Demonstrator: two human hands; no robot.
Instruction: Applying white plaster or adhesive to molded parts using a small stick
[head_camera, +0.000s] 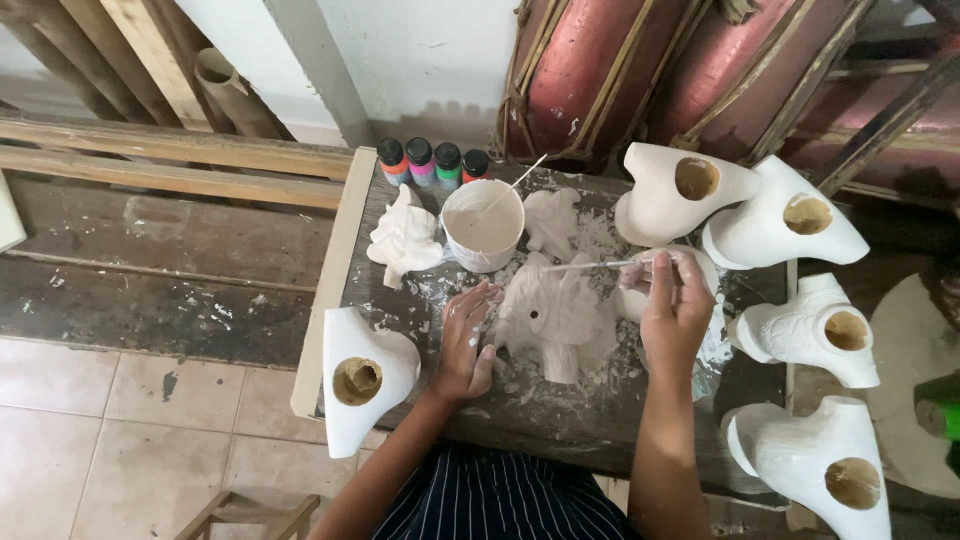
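right hand (675, 310) fingers pinch a brush (590, 266); left hand (465, 340) fingers spread beside the figurine (555, 315).

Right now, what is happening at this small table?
A person paints a grey-white plaster figure lying on the spattered table. The left hand steadies it; the right hand holds a thin brush over it. A white cup of white paint stands behind, and hollow white plaster casts lie around.
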